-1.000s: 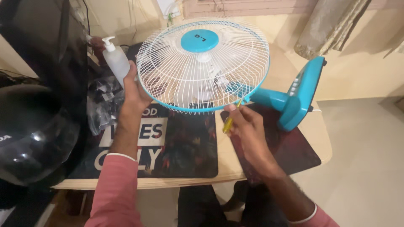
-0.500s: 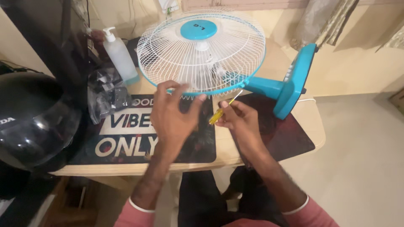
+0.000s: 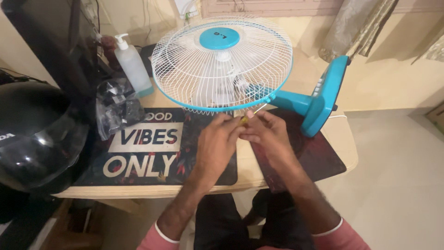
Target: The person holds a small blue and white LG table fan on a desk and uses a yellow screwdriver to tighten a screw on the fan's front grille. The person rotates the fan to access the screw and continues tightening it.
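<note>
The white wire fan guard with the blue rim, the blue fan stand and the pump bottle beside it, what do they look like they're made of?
The white wire fan guard looks like thin metal wire with a white coating: fine, even spokes. Its blue rim and the blue fan stand appear to be moulded plastic, smooth and slightly glossy. The pump bottle seems translucent plastic, cloudy white. Both hands meet at the rim.

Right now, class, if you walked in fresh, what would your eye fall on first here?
A white-caged fan with teal trim lies tipped over on the table, its teal base standing on edge at right. Below its rim, the left hand and right hand meet around a small yellow screwdriver. A glossy black helmet sits at far left.
</note>
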